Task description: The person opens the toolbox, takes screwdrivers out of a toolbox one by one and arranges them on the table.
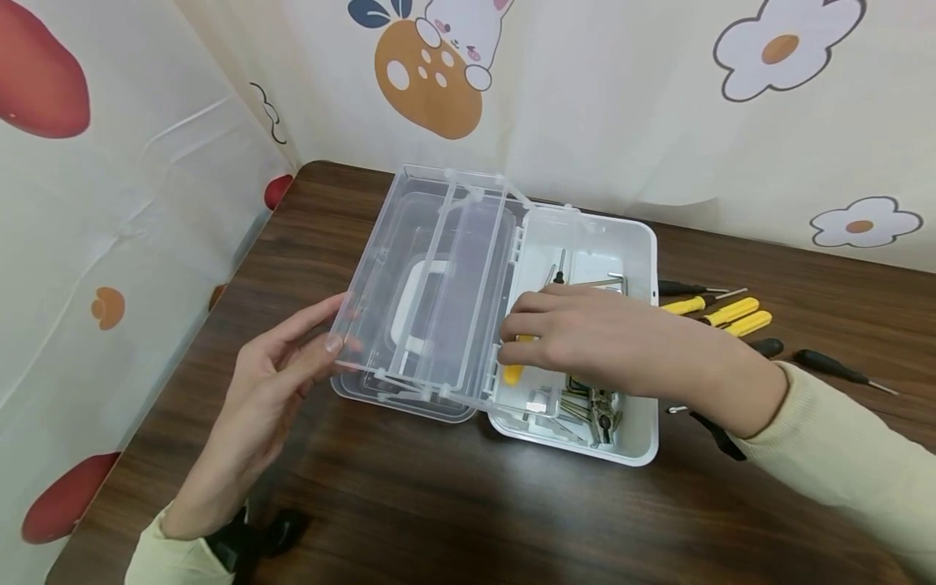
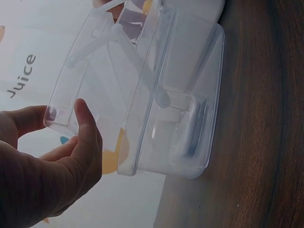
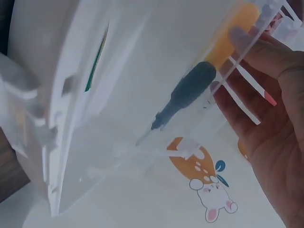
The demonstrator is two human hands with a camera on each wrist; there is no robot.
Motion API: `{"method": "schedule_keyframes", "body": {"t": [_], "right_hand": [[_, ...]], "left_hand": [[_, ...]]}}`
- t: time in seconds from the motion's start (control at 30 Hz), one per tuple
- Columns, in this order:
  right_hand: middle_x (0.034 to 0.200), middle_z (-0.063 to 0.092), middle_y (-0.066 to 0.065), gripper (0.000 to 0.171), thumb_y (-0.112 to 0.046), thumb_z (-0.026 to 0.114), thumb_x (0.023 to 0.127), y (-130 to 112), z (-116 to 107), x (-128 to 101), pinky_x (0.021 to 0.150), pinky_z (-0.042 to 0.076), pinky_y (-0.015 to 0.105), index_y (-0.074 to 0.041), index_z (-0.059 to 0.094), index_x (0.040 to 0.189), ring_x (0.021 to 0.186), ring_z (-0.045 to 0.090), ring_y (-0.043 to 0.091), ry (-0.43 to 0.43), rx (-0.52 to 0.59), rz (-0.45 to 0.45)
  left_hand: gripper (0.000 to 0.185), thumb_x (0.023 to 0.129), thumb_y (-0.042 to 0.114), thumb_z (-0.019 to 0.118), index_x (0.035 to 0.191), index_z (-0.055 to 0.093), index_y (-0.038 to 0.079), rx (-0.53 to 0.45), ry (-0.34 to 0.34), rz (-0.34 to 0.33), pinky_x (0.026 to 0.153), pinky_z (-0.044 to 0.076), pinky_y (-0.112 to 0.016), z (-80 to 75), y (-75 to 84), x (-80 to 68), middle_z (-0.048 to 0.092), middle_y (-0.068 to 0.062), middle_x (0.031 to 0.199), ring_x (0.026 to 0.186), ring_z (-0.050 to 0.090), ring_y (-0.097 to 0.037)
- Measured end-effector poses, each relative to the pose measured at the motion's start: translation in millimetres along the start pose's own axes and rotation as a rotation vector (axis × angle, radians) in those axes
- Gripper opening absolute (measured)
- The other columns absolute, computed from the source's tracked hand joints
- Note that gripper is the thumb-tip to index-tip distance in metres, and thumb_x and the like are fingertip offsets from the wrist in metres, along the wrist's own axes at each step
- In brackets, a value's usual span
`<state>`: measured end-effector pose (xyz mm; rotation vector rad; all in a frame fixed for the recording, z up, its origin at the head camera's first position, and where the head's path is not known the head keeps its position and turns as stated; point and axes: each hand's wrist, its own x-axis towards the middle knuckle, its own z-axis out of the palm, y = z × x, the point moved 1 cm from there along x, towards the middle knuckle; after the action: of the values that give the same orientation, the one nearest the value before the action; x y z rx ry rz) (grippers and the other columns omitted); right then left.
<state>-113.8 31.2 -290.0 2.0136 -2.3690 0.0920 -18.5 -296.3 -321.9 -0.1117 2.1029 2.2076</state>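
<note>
The fingers (image 1: pixel 322 321) of the left hand (image 1: pixel 274 382) are mostly straight and press on the left end of the clear tray (image 1: pixel 431 284), with the thumb at its corner. The tray is see-through plastic with long thin walls inside that split it into rows. It is lifted up and tipped over the clear lid (image 1: pixel 398 398), which lies open on the brown counter (image 1: pixel 439 504). A white handle (image 1: pixel 413 301) shows through the plastic. In the left wrist view the thumb (image 2: pixel 88 126) touches the tray's corner, and the word "Juice" (image 2: pixel 21 76) can be read on the cloth behind it.

Next comes the white box (image 1: pixel 643 244), joined to the lid and sitting open on the counter. Inside it are bent metal keys (image 1: pixel 607 282) and more small metal tools (image 1: pixel 585 406) at the near end.

The right hand (image 1: pixel 585 337) reaches over the box. Its fingers (image 1: pixel 522 329) curl around the right edge of the clear tray. A yellow screwdriver (image 1: pixel 514 372) lies right by these fingers. In the right wrist view it has a yellow handle, a dark neck (image 3: pixel 190 90) and a thin tip, and it lies along the tray's wall.

On the right, loose on the counter, lie yellow screwdrivers (image 1: pixel 731 313) and black screwdrivers (image 1: pixel 826 366). The cloth behind has a bunny (image 1: pixel 468 32) and flowers (image 1: pixel 790 45) on it.
</note>
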Motion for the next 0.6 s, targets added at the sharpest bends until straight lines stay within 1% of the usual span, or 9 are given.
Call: {"method": "schedule_keyframes", "body": {"t": [0.07,0.13,0.23,0.3,0.43,0.6], "right_hand": [[0.114,0.069,-0.004,0.042,0.004,0.081,0.085,-0.4,1.1,1.4,0.092,0.055,0.038,-0.021,0.07,0.117,0.105,0.063,0.02,0.017,-0.005,-0.018],[0.113,0.068,-0.003,0.044,0.005,0.08,0.084,-1.1,1.3,1.6,0.094,0.054,0.038,-0.021,0.068,0.117,0.106,0.063,0.021,0.046,-0.01,-0.046],[0.116,0.067,0.0,0.049,0.007,0.08,0.083,-2.1,0.7,-1.9,0.097,0.053,0.04,-0.022,0.066,0.12,0.112,0.062,0.023,0.116,-0.026,-0.079],[0.118,0.066,0.001,0.054,0.009,0.08,0.081,-2.6,-0.8,-7.6,0.097,0.053,0.041,-0.022,0.066,0.123,0.114,0.061,0.025,0.167,-0.043,-0.079],[0.117,0.067,0.002,0.065,0.013,0.082,0.072,-0.5,-2.6,-26.5,0.097,0.052,0.043,-0.021,0.068,0.125,0.115,0.061,0.026,0.246,-0.06,-0.024],[0.117,0.069,0.006,0.072,0.012,0.088,0.064,4.3,-2.2,-58.2,0.093,0.053,0.049,-0.019,0.071,0.127,0.112,0.063,0.03,0.283,-0.034,0.09]], "left_hand": [[0.045,0.104,0.003,0.06,0.149,0.054,0.002,0.0,0.001,0.005,0.087,0.062,-0.025,-0.1,-0.1,-0.4,0.078,-0.007,0.106,0.098,0.075,-0.013],[0.045,0.104,0.003,0.059,0.149,0.054,0.002,0.002,0.002,0.007,0.087,0.062,-0.025,-0.2,-0.2,-0.8,0.079,-0.007,0.105,0.098,0.075,-0.013],[0.045,0.105,0.003,0.059,0.149,0.054,0.002,0.005,0.0,0.004,0.087,0.062,-0.025,-0.3,-0.3,-1.1,0.079,-0.007,0.106,0.098,0.075,-0.012],[0.045,0.105,0.004,0.059,0.149,0.054,0.003,0.009,-0.002,0.003,0.088,0.062,-0.025,-0.2,-0.3,-1.0,0.078,-0.008,0.11,0.098,0.075,-0.012],[0.045,0.105,0.004,0.06,0.15,0.054,0.003,0.008,-0.004,0.001,0.088,0.062,-0.025,-0.3,0.0,-0.6,0.077,-0.01,0.115,0.1,0.075,-0.011],[0.045,0.105,0.004,0.06,0.149,0.054,0.003,0.003,-0.004,0.0,0.088,0.062,-0.025,-0.4,0.0,-0.4,0.079,-0.007,0.107,0.097,0.075,-0.011]]}}
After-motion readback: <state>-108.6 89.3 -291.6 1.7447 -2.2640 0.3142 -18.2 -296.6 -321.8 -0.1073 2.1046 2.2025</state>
